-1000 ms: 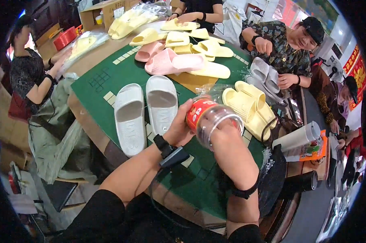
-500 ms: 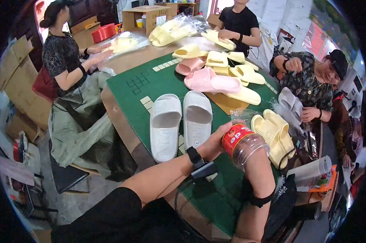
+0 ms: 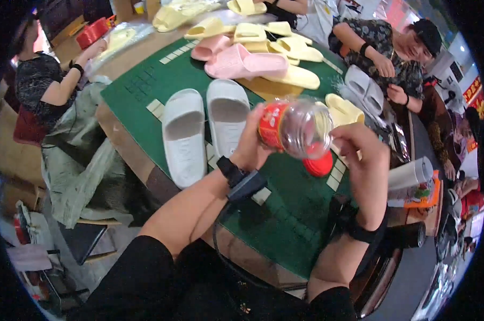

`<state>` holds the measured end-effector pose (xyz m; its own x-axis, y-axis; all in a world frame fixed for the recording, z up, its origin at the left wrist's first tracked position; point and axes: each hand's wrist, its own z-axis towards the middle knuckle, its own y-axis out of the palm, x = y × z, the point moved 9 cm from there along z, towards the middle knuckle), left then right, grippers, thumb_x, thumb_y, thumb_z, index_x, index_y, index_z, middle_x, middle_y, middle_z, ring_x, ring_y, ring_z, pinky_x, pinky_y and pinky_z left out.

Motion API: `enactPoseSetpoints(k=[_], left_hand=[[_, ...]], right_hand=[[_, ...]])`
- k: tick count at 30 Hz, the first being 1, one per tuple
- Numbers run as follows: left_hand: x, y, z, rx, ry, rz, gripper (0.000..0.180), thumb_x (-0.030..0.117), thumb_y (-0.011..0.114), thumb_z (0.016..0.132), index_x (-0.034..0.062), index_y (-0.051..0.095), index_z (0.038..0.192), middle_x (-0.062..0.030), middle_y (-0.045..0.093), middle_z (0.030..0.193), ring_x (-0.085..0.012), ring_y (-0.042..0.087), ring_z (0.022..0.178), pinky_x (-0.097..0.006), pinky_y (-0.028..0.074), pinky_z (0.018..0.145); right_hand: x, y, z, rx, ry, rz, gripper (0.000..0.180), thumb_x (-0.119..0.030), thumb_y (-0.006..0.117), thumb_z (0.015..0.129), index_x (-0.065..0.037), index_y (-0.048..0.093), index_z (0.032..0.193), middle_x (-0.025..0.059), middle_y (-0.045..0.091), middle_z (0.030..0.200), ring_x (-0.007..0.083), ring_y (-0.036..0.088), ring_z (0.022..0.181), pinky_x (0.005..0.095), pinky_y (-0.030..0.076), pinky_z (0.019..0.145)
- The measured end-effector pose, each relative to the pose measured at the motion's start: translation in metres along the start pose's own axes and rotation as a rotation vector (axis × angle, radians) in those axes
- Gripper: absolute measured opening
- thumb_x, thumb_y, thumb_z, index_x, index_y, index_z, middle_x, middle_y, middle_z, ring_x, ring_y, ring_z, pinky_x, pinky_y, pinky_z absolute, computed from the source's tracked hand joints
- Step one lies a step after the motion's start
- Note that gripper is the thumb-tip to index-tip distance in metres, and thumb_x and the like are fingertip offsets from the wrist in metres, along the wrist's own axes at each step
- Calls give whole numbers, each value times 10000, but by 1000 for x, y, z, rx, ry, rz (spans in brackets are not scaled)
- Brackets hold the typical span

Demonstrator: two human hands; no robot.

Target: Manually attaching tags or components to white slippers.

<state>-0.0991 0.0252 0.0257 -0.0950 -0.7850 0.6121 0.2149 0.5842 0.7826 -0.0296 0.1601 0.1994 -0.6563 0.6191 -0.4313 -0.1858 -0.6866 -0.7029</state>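
My left hand point(image 3: 251, 143) grips a clear plastic jar point(image 3: 301, 128) with a red label, tilted so its open mouth faces right. Just outside that mouth is my right hand point(image 3: 366, 155), its thumb and fingers pinched together; whatever they hold, if anything, I cannot make out. A red lid point(image 3: 318, 166) lies on the green table mat point(image 3: 285, 214) below the jar. Beyond my left wrist sit two light grey slippers, the left one point(image 3: 184, 155) and the right one point(image 3: 228, 107), side by side with toes pointing away.
Pink slippers point(image 3: 246, 62) and yellow slippers point(image 3: 301, 49) are piled at the far side. Another yellow pair point(image 3: 345, 111) stands behind the jar. A co-worker point(image 3: 384, 56) at right sits by grey slippers point(image 3: 364, 88); another person point(image 3: 44, 80) works at left. A white roll point(image 3: 410, 172) lies right of my forearm.
My right hand has come out of the jar and is now beside its mouth. The jar has shifted left and up in view, and the red lid has come into sight.
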Motion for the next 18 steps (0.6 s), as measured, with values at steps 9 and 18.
enactPoseSetpoints(k=[9,18], left_hand=[[-6,-15,2,96,3,-105,574,602,370,948,148,534,1259,-27,666,1033,-160,645,826,-313,482,565],[-2,-5,-1,18,-18,-217,599,577,344,957,137,482,1338,-75,577,1247,-244,578,1088,-442,473,864]], right_hand=[[84,7,-13,28,474,464,134,-24,586,906,46,683,965,38,654,786,78,558,655,222,459,604],[98,19,-22,148,469,1163,257,63,561,908,70,608,1161,160,657,1075,190,660,928,264,555,847]])
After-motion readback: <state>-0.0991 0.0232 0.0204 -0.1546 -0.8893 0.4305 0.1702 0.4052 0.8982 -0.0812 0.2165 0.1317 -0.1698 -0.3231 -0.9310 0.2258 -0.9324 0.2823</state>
